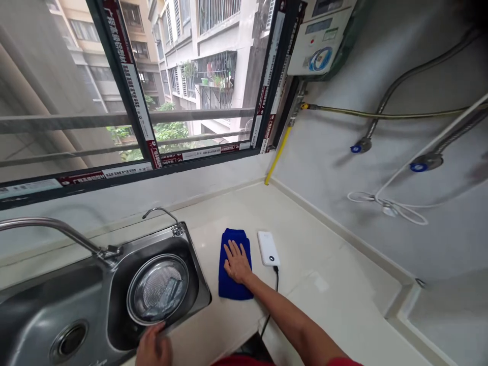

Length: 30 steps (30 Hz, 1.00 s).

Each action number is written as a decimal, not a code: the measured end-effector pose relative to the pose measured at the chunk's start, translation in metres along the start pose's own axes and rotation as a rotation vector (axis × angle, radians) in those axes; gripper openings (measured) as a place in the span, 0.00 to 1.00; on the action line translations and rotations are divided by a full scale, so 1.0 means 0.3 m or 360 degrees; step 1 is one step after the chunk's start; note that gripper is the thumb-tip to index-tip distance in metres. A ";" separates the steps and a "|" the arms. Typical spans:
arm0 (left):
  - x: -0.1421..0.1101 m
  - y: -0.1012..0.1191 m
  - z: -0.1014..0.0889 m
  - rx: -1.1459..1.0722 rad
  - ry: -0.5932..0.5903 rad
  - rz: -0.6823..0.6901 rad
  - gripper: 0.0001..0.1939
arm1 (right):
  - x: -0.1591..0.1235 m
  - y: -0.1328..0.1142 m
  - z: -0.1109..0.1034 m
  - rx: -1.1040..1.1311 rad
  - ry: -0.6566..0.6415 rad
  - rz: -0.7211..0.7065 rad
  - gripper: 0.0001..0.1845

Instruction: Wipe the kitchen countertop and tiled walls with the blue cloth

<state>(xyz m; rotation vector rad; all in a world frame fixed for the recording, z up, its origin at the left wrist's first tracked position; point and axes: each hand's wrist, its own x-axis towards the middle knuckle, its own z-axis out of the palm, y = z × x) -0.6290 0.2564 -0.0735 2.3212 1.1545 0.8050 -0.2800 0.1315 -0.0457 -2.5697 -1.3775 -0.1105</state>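
Note:
My right hand (pixel 236 262) lies flat with its fingers spread on a folded blue cloth (pixel 232 290) on the pale countertop (pixel 324 274). A white power bank (pixel 268 248) with a black cable (pixel 275 284) sits just right of the cloth. My left hand (pixel 153 347) is at the bottom edge, on the front rim of the steel sink (pixel 198 269). Its fingers curl at the rim beside a round metal strainer bowl (pixel 157 288) in the small basin. Whether it grips anything is not clear.
A large faucet (pixel 57 231) and a small tap (pixel 168 216) stand behind the sink. A window (pixel 152 101) runs along the back. On the right wall hang a water heater (pixel 320 38), hoses (pixel 400 114) and a white cord (pixel 389 206).

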 end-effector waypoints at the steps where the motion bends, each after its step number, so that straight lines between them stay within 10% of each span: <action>1: 0.011 0.032 0.028 -0.0002 -0.0006 0.0099 0.22 | -0.023 0.003 -0.003 -0.0009 -0.0012 -0.0030 0.35; 14: -0.024 0.136 0.101 0.0311 -0.0307 0.0445 0.24 | -0.229 0.073 -0.077 0.0044 -0.0192 -0.0425 0.40; 30: -0.018 0.049 0.161 0.0430 -0.0381 0.0446 0.22 | 0.111 0.142 -0.074 0.0122 -0.0148 -0.0338 0.37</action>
